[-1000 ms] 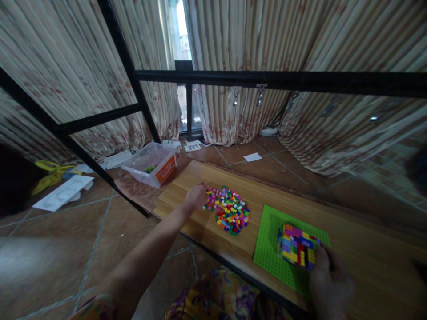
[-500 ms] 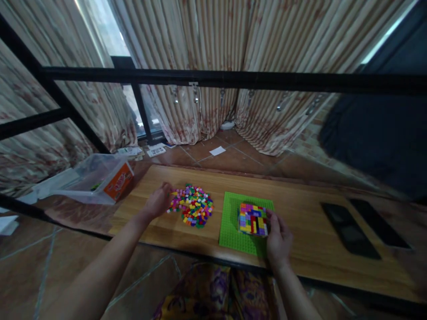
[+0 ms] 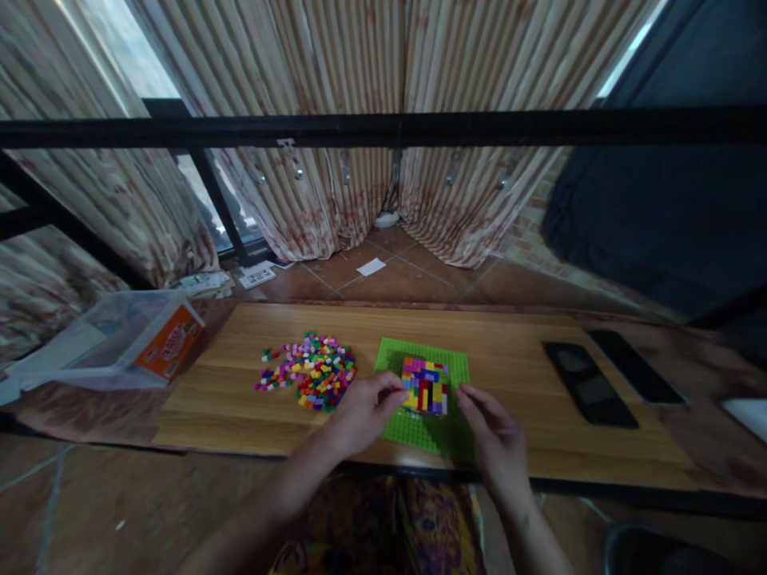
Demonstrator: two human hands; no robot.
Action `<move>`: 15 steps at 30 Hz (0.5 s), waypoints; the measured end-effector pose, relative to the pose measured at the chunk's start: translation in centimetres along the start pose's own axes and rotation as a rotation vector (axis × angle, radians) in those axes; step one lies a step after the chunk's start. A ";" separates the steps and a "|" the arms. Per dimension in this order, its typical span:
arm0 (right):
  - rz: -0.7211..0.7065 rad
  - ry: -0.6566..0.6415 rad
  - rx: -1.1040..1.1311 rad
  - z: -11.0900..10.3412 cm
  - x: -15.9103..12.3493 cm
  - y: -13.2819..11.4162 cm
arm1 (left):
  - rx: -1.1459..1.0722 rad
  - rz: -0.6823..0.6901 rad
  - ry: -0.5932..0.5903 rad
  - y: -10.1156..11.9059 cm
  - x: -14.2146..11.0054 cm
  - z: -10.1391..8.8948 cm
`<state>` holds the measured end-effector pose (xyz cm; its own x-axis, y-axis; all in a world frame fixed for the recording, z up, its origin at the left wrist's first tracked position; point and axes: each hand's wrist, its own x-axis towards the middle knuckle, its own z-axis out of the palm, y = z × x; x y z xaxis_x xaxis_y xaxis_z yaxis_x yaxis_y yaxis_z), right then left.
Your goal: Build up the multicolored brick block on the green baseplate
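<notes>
A multicoloured block of toy building bricks sits on a green studded baseplate. My left hand is over the baseplate's left side, thumb and forefinger pinched at the block's left edge. Whatever small piece is in that pinch is too small to make out. Just right of the block, a small gap away, my right hand has its thumb and fingertips drawn together; what they hold, if anything, is hidden. A pile of loose small bricks in many colours lies on the table left of the baseplate.
The wooden table also carries a dark phone-like slab and a second one at right. At left stands a clear plastic box with an orange label. A black metal bar crosses before the curtains.
My left hand has moved right, from the loose pile to the block's left edge. My right hand has come off the block's right side. The view has shifted to the right.
</notes>
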<state>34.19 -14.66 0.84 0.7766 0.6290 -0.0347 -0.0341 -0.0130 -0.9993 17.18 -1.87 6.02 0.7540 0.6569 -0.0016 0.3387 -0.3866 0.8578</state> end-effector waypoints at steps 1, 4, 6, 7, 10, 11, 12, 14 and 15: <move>-0.015 -0.050 -0.031 0.0 -0.3 -0.4 | -0.022 0.000 -0.015 0.5 0.4 0.9; -0.049 -0.180 -0.114 0.0 -0.8 -1.1 | -0.067 0.007 -0.048 1.6 1.6 2.5; -0.083 -0.229 -0.153 0.0 -0.8 -0.9 | -0.078 0.019 -0.065 1.9 2.2 3.1; -0.099 -0.238 -0.162 -0.1 -0.7 -0.7 | -0.078 0.026 -0.073 2.0 2.5 3.4; -0.123 -0.219 -0.167 -0.1 -0.1 0.0 | -0.056 0.037 -0.088 2.1 3.0 3.8; -0.130 -0.207 -0.177 -0.1 0.1 0.2 | -0.040 0.032 -0.078 2.0 3.0 3.9; -0.143 -0.197 -0.194 -0.1 0.5 0.2 | -0.019 0.025 -0.049 1.9 3.1 3.8; -0.193 -0.180 -0.239 0.1 1.1 0.3 | 0.038 0.003 0.068 1.7 3.1 3.6; -0.223 -0.178 -0.264 0.1 1.5 0.2 | 0.071 -0.004 0.148 1.5 3.1 3.4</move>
<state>35.27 -13.61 0.54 0.6246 0.7636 0.1634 0.3044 -0.0454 -0.9515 21.92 -2.63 5.52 0.6634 0.7445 0.0749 0.3846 -0.4252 0.8193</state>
